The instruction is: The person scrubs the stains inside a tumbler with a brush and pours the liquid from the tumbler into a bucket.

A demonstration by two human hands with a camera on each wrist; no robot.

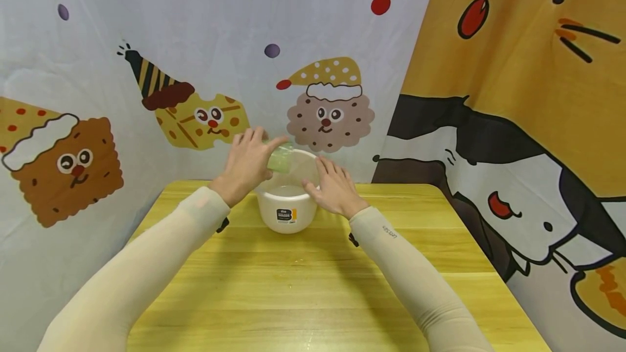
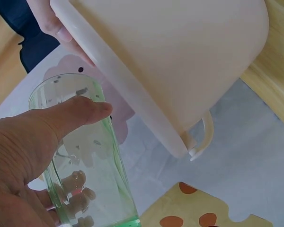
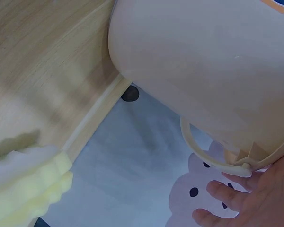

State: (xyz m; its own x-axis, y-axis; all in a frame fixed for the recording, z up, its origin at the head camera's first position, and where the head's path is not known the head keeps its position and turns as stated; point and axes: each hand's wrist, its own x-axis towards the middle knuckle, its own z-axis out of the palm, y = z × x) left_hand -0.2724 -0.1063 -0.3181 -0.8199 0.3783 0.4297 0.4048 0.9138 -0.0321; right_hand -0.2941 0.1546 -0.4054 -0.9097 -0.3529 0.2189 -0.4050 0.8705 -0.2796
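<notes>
A white bucket [image 1: 266, 208] with a label on its front stands upright toward the far edge of the table. My left hand [image 1: 248, 162] grips a clear, green-tinted drinking glass [image 1: 280, 158] at the left of the bucket's mouth. In the left wrist view, the thumb lies along one side of the glass and the fingertips show through its wall. I cannot tell whether liquid is inside. Over on the right side of the bucket, my right hand [image 1: 337, 189] rests at the rim with its fingers extended. The bucket's handle [image 3: 206, 158] hangs beside those fingers.
The wooden table [image 1: 303, 303] has a few small wet-looking spots in front of the bucket. Behind it hangs a cartoon-printed cloth [image 1: 323, 26]. A pale yellow, ridged thing [image 3: 33, 189] shows low in the right wrist view; its kind is unclear.
</notes>
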